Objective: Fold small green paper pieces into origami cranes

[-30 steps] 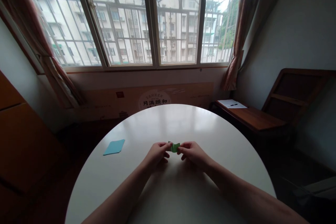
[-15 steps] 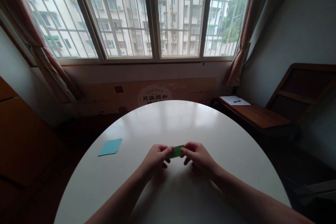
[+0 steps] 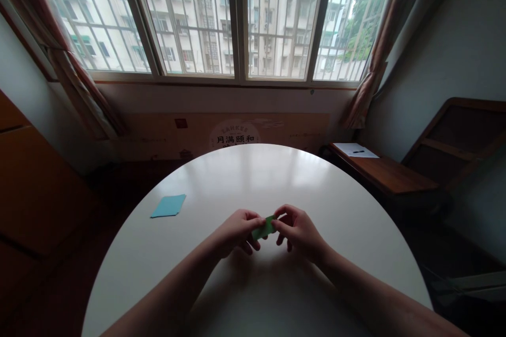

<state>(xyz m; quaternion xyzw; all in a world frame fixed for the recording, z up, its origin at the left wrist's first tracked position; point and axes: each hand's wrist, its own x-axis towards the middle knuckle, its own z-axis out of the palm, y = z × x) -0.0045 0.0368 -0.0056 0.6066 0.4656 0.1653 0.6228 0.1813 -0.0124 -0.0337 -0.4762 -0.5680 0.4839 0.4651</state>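
Observation:
A small piece of green paper (image 3: pixel 264 228) is held between my two hands, just above the table and tilted up to the right. My left hand (image 3: pixel 244 229) pinches its left side, thumb on top and the other fingers curled below. At the upper right corner, my right hand (image 3: pixel 294 227) pinches it between thumb and forefinger, with the remaining fingers hanging loosely. Whether the paper is folded in layers I cannot tell. Off to the left lies a flat stack of light blue paper squares (image 3: pixel 168 206), apart from both hands.
The round white table (image 3: pixel 256 179) fills the space before me. Behind it are a printed banner (image 3: pixel 272 134) and a barred window (image 3: pixel 276 26). A wooden bench (image 3: pixel 391 176) at right carries a white sheet (image 3: pixel 350 150) with a pen (image 3: pixel 358 151). A cabinet (image 3: pixel 39 184) stands at left.
The green paper has turned to a steeper slant between my hands. My right fingers have shifted to its upper corner. The whole view has tipped slightly downward.

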